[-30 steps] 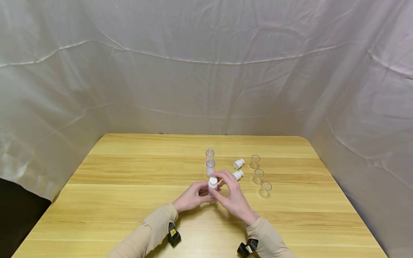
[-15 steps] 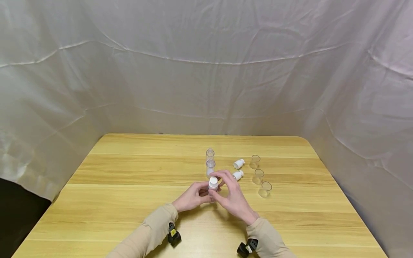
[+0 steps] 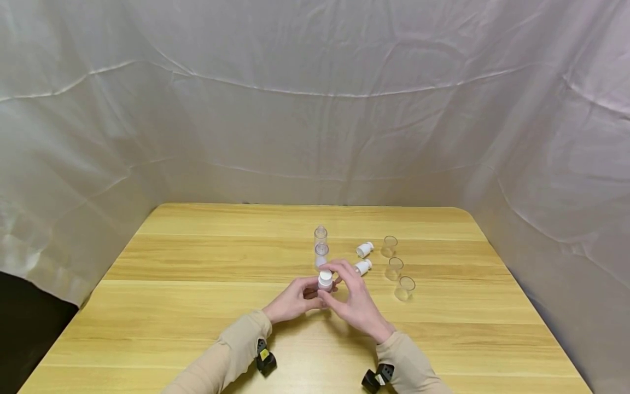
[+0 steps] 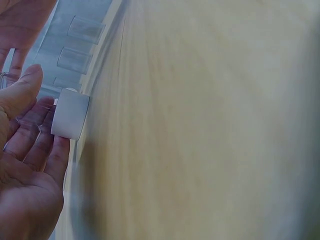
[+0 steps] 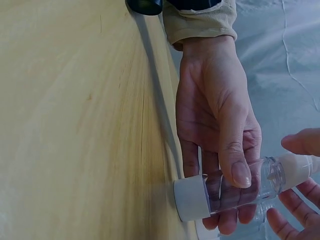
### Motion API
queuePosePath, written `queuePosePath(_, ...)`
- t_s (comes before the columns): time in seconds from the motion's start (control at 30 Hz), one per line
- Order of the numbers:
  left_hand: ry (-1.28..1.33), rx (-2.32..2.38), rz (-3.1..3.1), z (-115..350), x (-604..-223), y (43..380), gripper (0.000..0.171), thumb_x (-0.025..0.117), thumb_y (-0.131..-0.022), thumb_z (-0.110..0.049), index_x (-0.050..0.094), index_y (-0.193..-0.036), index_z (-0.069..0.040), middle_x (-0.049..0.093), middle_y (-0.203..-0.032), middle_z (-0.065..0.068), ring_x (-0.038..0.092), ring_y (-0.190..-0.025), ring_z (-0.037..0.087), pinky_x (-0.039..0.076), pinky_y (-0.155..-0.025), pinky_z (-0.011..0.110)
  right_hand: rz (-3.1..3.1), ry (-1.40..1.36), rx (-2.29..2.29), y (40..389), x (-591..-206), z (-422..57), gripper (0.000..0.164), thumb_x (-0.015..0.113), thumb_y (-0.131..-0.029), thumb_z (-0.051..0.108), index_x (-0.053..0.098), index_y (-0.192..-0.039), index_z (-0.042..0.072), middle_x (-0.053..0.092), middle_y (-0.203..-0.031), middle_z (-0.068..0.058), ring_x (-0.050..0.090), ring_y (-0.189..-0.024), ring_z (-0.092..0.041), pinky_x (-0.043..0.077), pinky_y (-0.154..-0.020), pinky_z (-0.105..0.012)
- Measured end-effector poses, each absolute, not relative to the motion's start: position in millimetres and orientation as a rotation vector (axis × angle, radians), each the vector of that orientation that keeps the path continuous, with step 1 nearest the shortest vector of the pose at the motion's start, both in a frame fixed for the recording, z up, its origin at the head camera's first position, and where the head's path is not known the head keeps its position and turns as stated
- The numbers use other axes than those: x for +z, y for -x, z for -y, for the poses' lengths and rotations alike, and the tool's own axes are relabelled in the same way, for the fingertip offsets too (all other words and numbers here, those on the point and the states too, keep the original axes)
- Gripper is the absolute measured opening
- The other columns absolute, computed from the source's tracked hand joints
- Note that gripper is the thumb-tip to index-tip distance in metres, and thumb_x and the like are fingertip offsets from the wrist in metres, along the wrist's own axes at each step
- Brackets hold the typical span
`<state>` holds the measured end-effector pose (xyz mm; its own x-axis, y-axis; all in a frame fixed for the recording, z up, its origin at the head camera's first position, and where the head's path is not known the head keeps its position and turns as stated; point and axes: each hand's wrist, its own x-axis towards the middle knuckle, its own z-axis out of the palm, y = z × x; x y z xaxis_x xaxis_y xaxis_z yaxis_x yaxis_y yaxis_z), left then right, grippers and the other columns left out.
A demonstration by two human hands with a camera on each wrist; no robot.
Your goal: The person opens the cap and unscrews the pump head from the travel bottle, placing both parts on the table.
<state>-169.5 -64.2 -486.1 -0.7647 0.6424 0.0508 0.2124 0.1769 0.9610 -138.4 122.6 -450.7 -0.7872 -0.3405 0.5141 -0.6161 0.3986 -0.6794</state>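
Observation:
A small clear bottle stands upright between both hands. In the right wrist view its transparent body (image 5: pixel 225 192) has a white base (image 5: pixel 192 198) at one end and a white pump head (image 5: pixel 296 171) at the other. My left hand (image 3: pixel 292 301) grips the body, thumb on one side and fingers on the other. Around the white top (image 3: pixel 325 279), my right hand (image 3: pixel 356 301) has its thumb on the near side and fingers curved over the far side. The left wrist view shows the white base (image 4: pixel 71 114) jutting below the left fingers, close over the table.
Behind the hands stand two clear bottles, a far one (image 3: pixel 320 235) and a nearer one (image 3: pixel 321 256). Two white pump heads (image 3: pixel 365 249) lie to their right. Further right are three clear caps (image 3: pixel 405 289) in a row. Pale curtains (image 3: pixel 315 137) enclose the wooden table (image 3: pixel 197 257).

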Motion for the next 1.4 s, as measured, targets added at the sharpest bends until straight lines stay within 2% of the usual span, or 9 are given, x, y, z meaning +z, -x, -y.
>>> queuePosePath(0.17, -0.830, 1.613, -2.103, 63.3, -485.7, 169.6, 0.046, 0.067, -0.095, -0.011, 0.056, -0.139, 0.000, 0.061, -0.142, 0.018, 0.055, -0.136, 0.034, 0.041, -0.120, 0.043, 2.365, -0.816, 1.351, 138.5, -449.8, -122.3, 0.049, 0.079, -0.083, 0.006, 0.061, -0.128, 0.011, 0.065, -0.123, -0.005, 0.061, -0.114, -0.021, 0.052, -0.101, -0.050)
queuePosePath(0.57, -0.813, 1.609, -2.105, 63.4, -485.3, 169.0, 0.046, 0.067, -0.095, -0.011, 0.056, -0.138, 0.001, 0.062, -0.140, 0.017, 0.056, -0.135, 0.035, 0.041, -0.120, 0.047, 2.366, -0.824, 1.333, 138.7, -449.3, -122.7, 0.044, 0.076, -0.085, 0.005, 0.062, -0.127, 0.009, 0.066, -0.123, -0.005, 0.061, -0.115, -0.021, 0.053, -0.101, -0.046)
queuePosePath(0.7, -0.814, 1.619, -2.095, 63.4, -483.5, 168.1, 0.045, 0.067, -0.095, -0.009, 0.056, -0.137, 0.002, 0.062, -0.140, 0.018, 0.055, -0.135, 0.035, 0.041, -0.120, 0.047, 2.349, -0.817, 1.342, 138.8, -450.3, -123.5, 0.046, 0.077, -0.085, 0.006, 0.061, -0.128, 0.010, 0.065, -0.122, -0.006, 0.060, -0.111, -0.020, 0.054, -0.095, -0.042)
queuePosePath(0.87, -0.826, 1.616, -2.107, 63.6, -483.2, 167.6, 0.046, 0.067, -0.095, -0.010, 0.056, -0.138, 0.001, 0.063, -0.139, 0.018, 0.056, -0.134, 0.035, 0.044, -0.118, 0.037, 2.316, -0.803, 1.352, 139.6, -451.0, -123.6, 0.046, 0.079, -0.084, 0.008, 0.062, -0.127, 0.010, 0.064, -0.117, -0.006, 0.059, -0.102, -0.017, 0.055, -0.085, -0.035)
queuePosePath(0.97, -0.820, 1.615, -2.109, 63.7, -483.0, 167.1, 0.046, 0.067, -0.095, -0.010, 0.056, -0.138, 0.001, 0.064, -0.137, 0.019, 0.059, -0.131, 0.035, 0.048, -0.113, 0.027, 2.310, -0.804, 1.346, 139.5, -450.3, -123.3, 0.048, 0.081, -0.082, 0.009, 0.062, -0.127, 0.010, 0.064, -0.116, -0.006, 0.059, -0.101, -0.016, 0.054, -0.084, -0.033)
queuePosePath(1.07, -0.816, 1.618, -2.103, 63.6, -483.0, 167.1, 0.045, 0.067, -0.095, -0.009, 0.056, -0.138, 0.001, 0.063, -0.138, 0.019, 0.059, -0.130, 0.035, 0.048, -0.111, 0.022, 2.313, -0.800, 1.340, 139.4, -449.3, -122.9, 0.048, 0.082, -0.081, 0.008, 0.063, -0.125, 0.009, 0.065, -0.115, -0.006, 0.060, -0.100, -0.016, 0.056, -0.084, -0.033)
queuePosePath(1.27, -0.821, 1.614, -2.103, 63.3, -483.7, 167.8, 0.046, 0.067, -0.095, -0.010, 0.056, -0.138, 0.000, 0.062, -0.140, 0.018, 0.056, -0.135, 0.034, 0.043, -0.119, 0.040, 2.319, -0.827, 1.322, 140.5, -447.5, -122.8, 0.040, 0.079, -0.083, 0.003, 0.065, -0.119, 0.007, 0.067, -0.113, -0.006, 0.062, -0.101, -0.017, 0.057, -0.088, -0.034)
queuePosePath(1.4, -0.812, 1.600, -2.115, 64.0, -483.4, 167.6, 0.046, 0.067, -0.095, -0.011, 0.056, -0.138, 0.000, 0.062, -0.140, 0.017, 0.056, -0.134, 0.034, 0.043, -0.119, 0.044, 2.340, -0.841, 1.329, 139.4, -447.1, -122.5, 0.042, 0.078, -0.083, 0.004, 0.064, -0.123, 0.006, 0.066, -0.120, -0.006, 0.062, -0.110, -0.021, 0.055, -0.096, -0.044)
